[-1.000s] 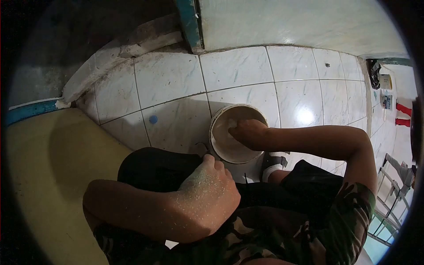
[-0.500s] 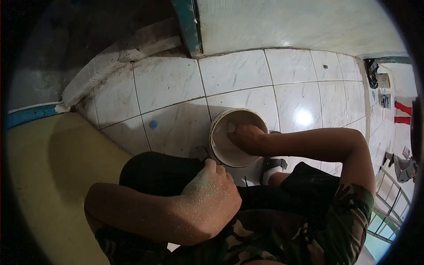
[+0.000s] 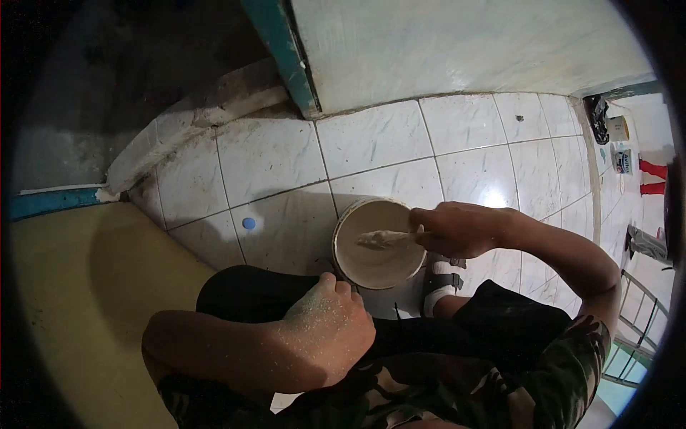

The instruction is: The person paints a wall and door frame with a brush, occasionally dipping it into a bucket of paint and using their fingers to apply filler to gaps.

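Observation:
A round white bucket (image 3: 341, 268) stands on the tiled floor in front of my knees, with pale material inside. My right hand (image 3: 457, 230) is closed around the handle of a tool coated in pale paste (image 3: 382, 239), at the bucket's right rim. The tool's coated end points left over the bucket's opening. My left hand (image 3: 332, 318), dusted with pale specks, rests by my left knee just below the bucket. Its fingers are curled, and their undersides are hidden, so I cannot see whether they hold anything.
A blue disc (image 3: 249, 223) lies on the floor left of the bucket. My sandalled foot (image 3: 443, 282) is at the bucket's lower right. A yellowish surface (image 3: 107, 286) fills the left side. Far right are a black bag (image 3: 597, 120), a labelled container (image 3: 623, 161) and a metal rack (image 3: 639, 314).
My right hand has moved right from inside the bucket to its rim, and the coated tool now shows. The view has shifted, so the bucket and my left hand appear slightly lower and further left.

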{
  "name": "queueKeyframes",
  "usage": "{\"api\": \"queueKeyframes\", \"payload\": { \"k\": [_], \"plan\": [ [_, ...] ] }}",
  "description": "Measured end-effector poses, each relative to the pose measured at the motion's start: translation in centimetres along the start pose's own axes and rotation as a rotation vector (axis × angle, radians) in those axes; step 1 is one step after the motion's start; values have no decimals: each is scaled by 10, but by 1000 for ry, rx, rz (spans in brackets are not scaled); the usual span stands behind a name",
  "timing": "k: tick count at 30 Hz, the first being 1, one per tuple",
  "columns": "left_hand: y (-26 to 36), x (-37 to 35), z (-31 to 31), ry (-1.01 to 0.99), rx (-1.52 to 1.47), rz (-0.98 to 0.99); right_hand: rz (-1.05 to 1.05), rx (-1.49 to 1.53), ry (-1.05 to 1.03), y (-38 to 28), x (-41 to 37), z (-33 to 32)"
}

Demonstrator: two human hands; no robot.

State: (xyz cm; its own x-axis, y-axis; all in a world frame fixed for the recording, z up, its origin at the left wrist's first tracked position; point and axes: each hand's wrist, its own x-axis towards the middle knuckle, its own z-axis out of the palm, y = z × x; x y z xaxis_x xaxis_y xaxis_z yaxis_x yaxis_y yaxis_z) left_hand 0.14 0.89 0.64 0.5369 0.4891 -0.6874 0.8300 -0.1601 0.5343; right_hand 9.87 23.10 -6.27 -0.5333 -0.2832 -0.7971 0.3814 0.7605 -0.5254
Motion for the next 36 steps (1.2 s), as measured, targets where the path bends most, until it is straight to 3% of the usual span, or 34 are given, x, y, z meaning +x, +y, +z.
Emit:
{"api": "queueKeyframes", "payload": {
  "k": [11, 14, 18, 22, 24, 32, 35, 36],
  "plan": [
    [6, 11, -6, 52, -90, -75, -131, 135, -9, 63, -23, 17],
    [8, 11, -8, 39, -66, -87, -20, -13, -1, 61, -26, 11],
    [10, 13, -7, 75, -67, -84, -51, 55, 98, 82, -23, 16],
    [10, 12, -8, 84, -54, -83, -45, 88, 66, 90, -24, 11],
    [10, 11, -10, 78, -59, -80, -51, 264, 43, 85, -31, 3],
    [13, 9, -6, 114, -60, -85, -159, 289, 70, 90, -25, -2],
    [12, 9, -4, 129, -58, -84, -222, 489, 40, 89, -17, -8],
    [12, 8, -4, 129, -63, -87, -192, 614, 120, 84, -14, -12]
  ]
}}
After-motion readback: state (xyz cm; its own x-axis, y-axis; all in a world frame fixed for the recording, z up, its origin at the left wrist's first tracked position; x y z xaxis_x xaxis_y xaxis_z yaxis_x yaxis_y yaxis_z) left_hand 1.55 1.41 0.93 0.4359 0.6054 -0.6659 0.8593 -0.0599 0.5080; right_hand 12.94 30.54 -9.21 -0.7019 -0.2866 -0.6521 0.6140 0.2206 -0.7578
